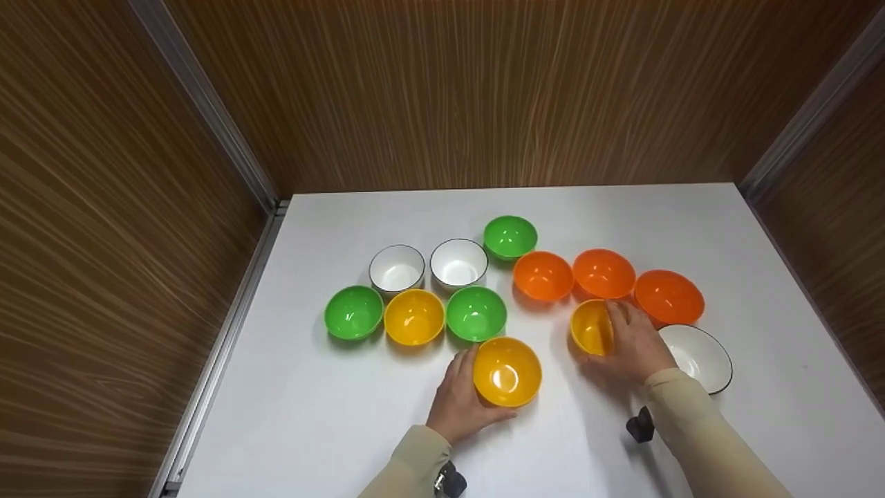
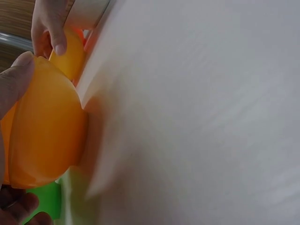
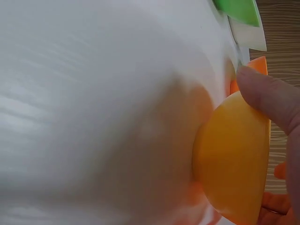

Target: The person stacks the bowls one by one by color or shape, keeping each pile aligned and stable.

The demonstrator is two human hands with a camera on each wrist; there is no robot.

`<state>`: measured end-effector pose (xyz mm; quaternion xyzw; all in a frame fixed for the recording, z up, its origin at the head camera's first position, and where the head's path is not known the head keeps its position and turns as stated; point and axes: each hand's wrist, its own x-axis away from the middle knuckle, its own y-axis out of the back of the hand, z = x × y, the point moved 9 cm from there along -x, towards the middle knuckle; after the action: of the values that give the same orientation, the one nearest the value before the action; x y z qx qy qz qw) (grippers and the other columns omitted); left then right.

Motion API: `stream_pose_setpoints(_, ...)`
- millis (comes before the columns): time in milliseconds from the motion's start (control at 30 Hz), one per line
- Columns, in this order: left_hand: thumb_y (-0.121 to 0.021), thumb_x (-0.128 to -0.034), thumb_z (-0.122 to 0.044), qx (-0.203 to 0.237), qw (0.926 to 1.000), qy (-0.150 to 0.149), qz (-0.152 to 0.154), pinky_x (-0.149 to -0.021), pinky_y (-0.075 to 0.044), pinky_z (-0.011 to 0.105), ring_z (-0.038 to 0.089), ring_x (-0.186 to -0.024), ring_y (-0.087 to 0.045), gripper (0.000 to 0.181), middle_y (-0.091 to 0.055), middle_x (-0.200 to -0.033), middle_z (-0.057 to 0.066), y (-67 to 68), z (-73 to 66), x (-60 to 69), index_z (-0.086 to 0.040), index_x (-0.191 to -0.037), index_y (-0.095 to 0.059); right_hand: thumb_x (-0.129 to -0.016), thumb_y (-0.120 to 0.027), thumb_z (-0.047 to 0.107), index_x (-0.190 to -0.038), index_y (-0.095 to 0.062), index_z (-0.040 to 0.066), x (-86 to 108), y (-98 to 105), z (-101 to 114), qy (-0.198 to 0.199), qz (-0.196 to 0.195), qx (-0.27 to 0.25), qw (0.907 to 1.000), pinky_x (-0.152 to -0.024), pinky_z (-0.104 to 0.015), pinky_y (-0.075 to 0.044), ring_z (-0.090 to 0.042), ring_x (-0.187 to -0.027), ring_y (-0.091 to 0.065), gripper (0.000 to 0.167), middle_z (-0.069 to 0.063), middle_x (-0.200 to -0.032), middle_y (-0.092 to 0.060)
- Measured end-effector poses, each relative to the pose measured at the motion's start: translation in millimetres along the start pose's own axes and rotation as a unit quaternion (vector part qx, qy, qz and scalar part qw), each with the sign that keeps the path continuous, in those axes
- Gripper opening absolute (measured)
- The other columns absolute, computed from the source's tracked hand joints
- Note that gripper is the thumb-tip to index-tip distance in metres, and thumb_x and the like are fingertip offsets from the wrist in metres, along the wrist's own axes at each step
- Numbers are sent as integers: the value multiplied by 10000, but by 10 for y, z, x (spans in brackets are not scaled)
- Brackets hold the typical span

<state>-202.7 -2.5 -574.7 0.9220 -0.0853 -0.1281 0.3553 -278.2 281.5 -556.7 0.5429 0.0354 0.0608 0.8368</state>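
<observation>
In the head view my left hand (image 1: 462, 401) grips a yellow bowl (image 1: 507, 373) by its left side, thumb along the near rim. The left wrist view shows that bowl (image 2: 49, 126) pinched between thumb and fingers, just above or on the table; I cannot tell which. My right hand (image 1: 632, 342) holds another yellow bowl (image 1: 589, 328) by its right side, fingers over the rim. In the right wrist view the thumb lies on the outside of this bowl (image 3: 232, 159). Three orange bowls (image 1: 543, 277) stand behind it, and a white bowl (image 1: 698, 356) is partly hidden by the right hand and sleeve.
To the left, a green bowl (image 1: 353, 312), a third yellow bowl (image 1: 415, 317) and a second green bowl (image 1: 476, 313) form a row. Behind them stand two white bowls (image 1: 397, 268) and a green bowl (image 1: 510, 237). Wood-grain panels (image 1: 470, 97) border the white table (image 1: 276, 387).
</observation>
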Motion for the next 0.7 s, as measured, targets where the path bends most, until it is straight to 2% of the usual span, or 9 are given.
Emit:
stream_pose_setpoints(167,-897,-558,-493,55,10000,26,-5,-1086,-368,429,237,-1324,-393,1214,-346,-1480,132,-6,3,-6,-83,-1500,-251,-705,-785,529,-1472,-311,93,10,1,11,-39,-89,-125,9999,-1020,-673,-319,-454,-1275,-327,1002,-241,-1425,-330)
stream_pose_setpoints(367,-897,-559,-493,99,9999,14,-48,-1088,-369,409,219,-1304,-416,1214,-366,-1459,101,4,-7,-8,-71,-1497,-252,-698,-794,523,-1451,-362,139,42,49,84,37,-357,-352,9987,-991,-673,-350,-429,-1291,-310,949,-208,-1418,-351)
stream_pose_setpoints(500,-893,-561,-499,84,9999,59,-51,-1084,-375,402,217,-1290,-430,1212,-376,-1444,87,8,-6,-1,-72,-1497,-254,-689,-811,496,-1425,-396,136,54,107,150,228,-543,-365,9976,-970,-675,-371,-429,-1291,-310,918,-211,-1417,-356)
stream_pose_setpoints(700,-894,-561,-498,78,9999,101,-23,-1085,-373,410,227,-1290,-430,1209,-375,-1445,94,5,-3,6,-70,-1496,-257,-639,-863,357,-1388,-415,53,70,222,305,771,-864,-120,9932,-951,-657,-409,-458,-1258,-338,925,-259,-1381,-377)
